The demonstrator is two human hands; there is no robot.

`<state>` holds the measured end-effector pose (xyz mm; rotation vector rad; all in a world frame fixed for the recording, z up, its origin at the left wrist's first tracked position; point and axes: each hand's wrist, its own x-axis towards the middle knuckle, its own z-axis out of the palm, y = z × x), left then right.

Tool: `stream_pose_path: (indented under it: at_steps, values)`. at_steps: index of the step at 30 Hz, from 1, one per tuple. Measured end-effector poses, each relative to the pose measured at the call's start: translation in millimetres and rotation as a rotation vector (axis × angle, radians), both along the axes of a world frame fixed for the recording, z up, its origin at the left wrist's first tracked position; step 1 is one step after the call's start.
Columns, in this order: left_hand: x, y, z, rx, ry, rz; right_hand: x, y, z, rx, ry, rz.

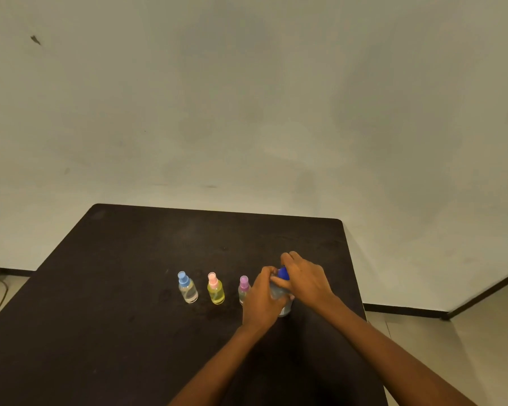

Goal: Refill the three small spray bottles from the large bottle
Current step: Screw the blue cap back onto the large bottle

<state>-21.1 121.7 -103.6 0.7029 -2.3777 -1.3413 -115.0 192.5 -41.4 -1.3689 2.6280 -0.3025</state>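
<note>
On the dark counter (115, 273), right of centre, stands the large bottle (279, 294), mostly hidden by both hands. The left hand (261, 300) wraps closed around its clear body; the right hand (304, 281) curls over the blue cap (284, 273), of which only a sliver shows. To the left, three small spray bottles stand upright in a row, apart from one another: blue-capped (187, 287), yellow with a pink cap (216, 288), and purple-capped (243, 288), this last partly covered by the left hand. Liquid levels are hard to judge.
</note>
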Motion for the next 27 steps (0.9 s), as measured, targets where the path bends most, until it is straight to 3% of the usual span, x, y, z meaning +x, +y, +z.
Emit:
stream_pose_path:
  at_steps: [5, 11, 27]
  values:
    - [0.4, 0.1, 0.9, 0.020, 0.014, 0.010, -8.6, 5.1, 11.3, -0.036, -0.138, 0.091]
    - [0.8, 0.6, -0.5, 0.030, 0.023, 0.023, -17.9, 5.9, 23.3, 0.044, -0.101, 0.241]
    - [-0.2, 0.7, 0.4, -0.020, -0.020, 0.010, 11.0, 5.5, 4.5, -0.086, -0.108, -0.153]
